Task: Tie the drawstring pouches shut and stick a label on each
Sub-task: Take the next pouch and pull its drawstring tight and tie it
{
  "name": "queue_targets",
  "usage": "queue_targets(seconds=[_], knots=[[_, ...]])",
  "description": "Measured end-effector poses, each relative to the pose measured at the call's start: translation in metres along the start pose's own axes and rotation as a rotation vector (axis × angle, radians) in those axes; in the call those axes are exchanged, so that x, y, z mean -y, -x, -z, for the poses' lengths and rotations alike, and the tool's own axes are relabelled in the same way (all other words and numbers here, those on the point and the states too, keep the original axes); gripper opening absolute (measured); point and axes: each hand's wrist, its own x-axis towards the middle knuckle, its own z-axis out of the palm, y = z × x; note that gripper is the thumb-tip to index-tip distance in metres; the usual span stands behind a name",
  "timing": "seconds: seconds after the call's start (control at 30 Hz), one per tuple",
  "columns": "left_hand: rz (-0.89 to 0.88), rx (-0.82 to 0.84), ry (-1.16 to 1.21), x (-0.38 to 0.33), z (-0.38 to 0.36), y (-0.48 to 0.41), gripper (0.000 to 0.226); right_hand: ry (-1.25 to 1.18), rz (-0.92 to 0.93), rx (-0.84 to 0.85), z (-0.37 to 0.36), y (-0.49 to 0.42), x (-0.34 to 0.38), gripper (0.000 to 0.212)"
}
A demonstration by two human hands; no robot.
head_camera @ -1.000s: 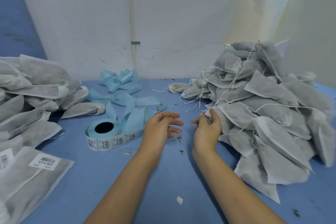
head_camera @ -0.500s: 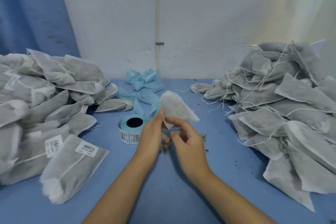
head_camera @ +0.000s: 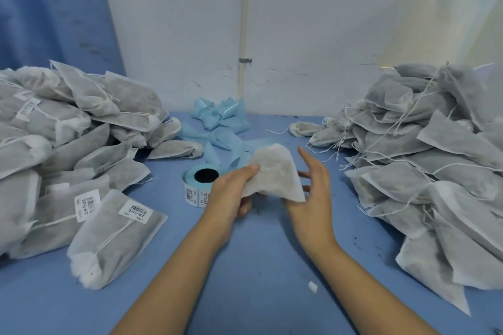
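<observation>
The grey non-woven drawstring pouch (head_camera: 272,168) is pinched by the left hand (head_camera: 231,196); its strings are best caught by the spread right hand (head_camera: 313,190) alongside.

Open bench (head_camera: 258,266) lies nearer than the label roll (head_camera: 196,194). Left of the roll the labelled pouch heap (head_camera: 68,144) blocks passage, right the untied pouch heap (head_camera: 435,158), behind it backing strips (head_camera: 217,122).

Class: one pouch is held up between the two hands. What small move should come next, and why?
Probably bring the right hand onto the pouch to draw its mouth shut. The left hand alone grips it by one edge, the right hand is open beside it, and no label shows on it.
</observation>
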Motion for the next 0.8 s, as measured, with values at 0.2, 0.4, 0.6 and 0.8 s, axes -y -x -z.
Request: queue_targets(seconds=[0.2, 0.4, 0.6, 0.8], knots=[[0.054, 0.069, 0.105, 0.01, 0.002, -0.005, 0.049, -0.191, -0.078, -0.12, -0.006, -0.003, 0.001, 0.025], [-0.074, 0.038, 0.034, 0.022, 0.007, -0.007, 0.022, -0.449, -0.451, -0.223, -0.003, -0.009, -0.01, 0.009], [-0.1, 0.126, -0.098, 0.024, 0.002, -0.003, 0.015, -0.461, -0.576, -0.155, -0.004, -0.012, -0.012, 0.016], [-0.144, 0.133, -0.289, 0.028, -0.001, -0.003, 0.011, -0.779, -0.685, -0.06, 0.002, -0.02, -0.007, 0.024]])
